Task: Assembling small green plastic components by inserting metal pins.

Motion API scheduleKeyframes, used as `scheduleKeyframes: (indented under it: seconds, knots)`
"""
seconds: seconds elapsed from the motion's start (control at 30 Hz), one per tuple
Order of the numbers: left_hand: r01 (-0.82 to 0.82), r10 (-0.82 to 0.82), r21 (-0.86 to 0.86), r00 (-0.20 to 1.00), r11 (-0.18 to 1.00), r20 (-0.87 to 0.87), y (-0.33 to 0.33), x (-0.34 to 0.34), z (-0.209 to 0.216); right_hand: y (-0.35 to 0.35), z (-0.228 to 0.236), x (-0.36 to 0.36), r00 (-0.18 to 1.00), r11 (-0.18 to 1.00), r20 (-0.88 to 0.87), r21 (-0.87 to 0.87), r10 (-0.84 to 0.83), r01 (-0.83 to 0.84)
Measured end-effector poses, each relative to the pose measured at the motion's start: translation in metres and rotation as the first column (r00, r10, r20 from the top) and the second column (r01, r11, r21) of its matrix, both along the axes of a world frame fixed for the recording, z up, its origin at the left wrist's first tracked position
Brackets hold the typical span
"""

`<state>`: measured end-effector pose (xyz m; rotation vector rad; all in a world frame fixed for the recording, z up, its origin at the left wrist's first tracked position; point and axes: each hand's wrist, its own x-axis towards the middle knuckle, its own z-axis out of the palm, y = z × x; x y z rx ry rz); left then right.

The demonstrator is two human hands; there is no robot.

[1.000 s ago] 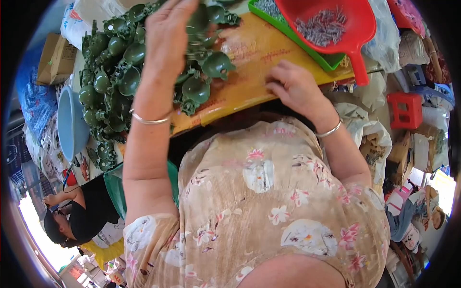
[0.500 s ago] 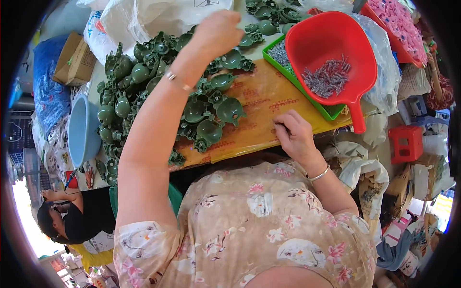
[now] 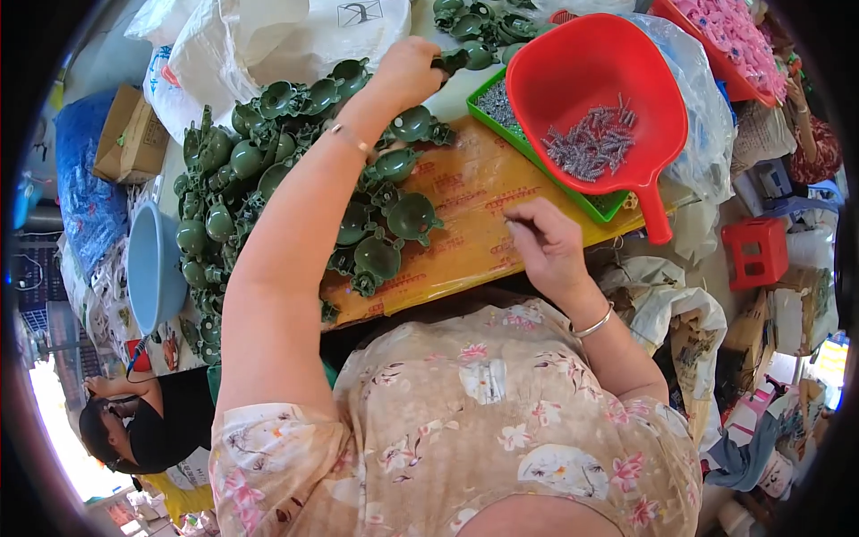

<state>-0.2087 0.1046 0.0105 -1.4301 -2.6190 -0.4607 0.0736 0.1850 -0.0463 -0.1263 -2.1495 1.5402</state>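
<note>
My left hand (image 3: 410, 75) reaches across the table, its curled fingers closed at the edge of a dark green plastic part (image 3: 451, 61); the fingertips are partly hidden. Under and around that forearm lies a big heap of similar glossy green parts (image 3: 246, 159) with round cup shapes. Nearer to me, my right hand (image 3: 553, 255) hovers over the front edge of the yellow-brown taped board (image 3: 479, 192). Its thumb and forefinger are pinched together; anything between them is too small to make out. Right of the board, a red scoop (image 3: 582, 80) holds small metal springs (image 3: 595, 143).
Beneath the scoop is a green tray (image 3: 488, 103) of small grey pieces. White sacks (image 3: 295, 45) stand at the back, a blue basin (image 3: 154, 268) at the left. A red stool (image 3: 754, 253) and a bin of pink pieces (image 3: 725, 45) are at the right. A person (image 3: 134, 421) sits at lower left.
My left hand has come down onto the green part at the back of the heap. My right hand stays near the board's front edge, its fingers slightly shifted. The whole view has moved a little.
</note>
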Motion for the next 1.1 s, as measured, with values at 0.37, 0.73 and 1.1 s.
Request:
scheduleKeyframes:
  seconds: [0.37,0.73,1.1]
  knots:
    - [-0.151,-0.265,0.426,0.589,0.892,0.764,-0.076,0.145,0.003,-0.009,0.05,-0.035,0.933,0.923,-0.353,0.334,-0.068,0.193]
    - [-0.085,-0.171,0.41,0.817,0.908,0.55,-0.075,0.166,-0.009,-0.014,0.033,-0.024,0.961,0.783,-0.27,0.586,-0.056,0.21]
    - [-0.021,-0.167,0.378,0.873,0.926,0.458,-0.072,0.174,-0.001,-0.017,0.026,-0.021,0.958,0.929,-0.237,0.29,-0.162,0.229]
